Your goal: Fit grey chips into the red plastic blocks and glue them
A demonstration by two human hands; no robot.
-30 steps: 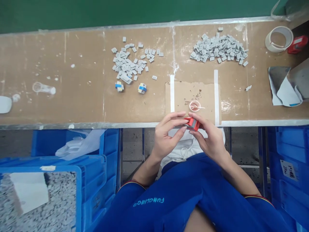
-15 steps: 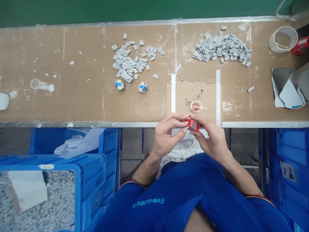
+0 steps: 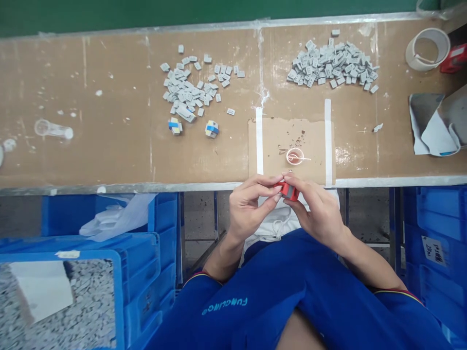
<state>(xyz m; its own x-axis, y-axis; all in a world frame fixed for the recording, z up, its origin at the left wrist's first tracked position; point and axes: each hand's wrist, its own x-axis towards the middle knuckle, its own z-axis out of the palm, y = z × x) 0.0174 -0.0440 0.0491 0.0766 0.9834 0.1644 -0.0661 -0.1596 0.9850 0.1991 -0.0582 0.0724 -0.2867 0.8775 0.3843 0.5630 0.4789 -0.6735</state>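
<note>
A small red clamp-like piece with a grey block in it point(image 3: 290, 191) is held between my two hands at the table's front edge. My left hand point(image 3: 250, 206) pinches its left side with thumb and fingers. On the other side, my right hand point(image 3: 316, 206) grips it between thumb and forefinger. Just beyond my fingertips stands a small round cup point(image 3: 295, 156) of reddish-brown content, a thin white stick lying across it. The cup rests on a cardboard sheet point(image 3: 277, 131) with dark specks, taped down by white strips.
Small grey pieces lie in a left pile point(image 3: 189, 87) and a right pile point(image 3: 333, 63). Two taped blocks point(image 3: 211, 129) sit below the left one. A tape roll point(image 3: 427, 49) is far right. Blue crates point(image 3: 140, 267) flank me, the left one full of grey pieces.
The view has shifted slightly, so the tabletop things appear a little higher and further left. Both hands keep hold of the red piece, with little change in their grip.
</note>
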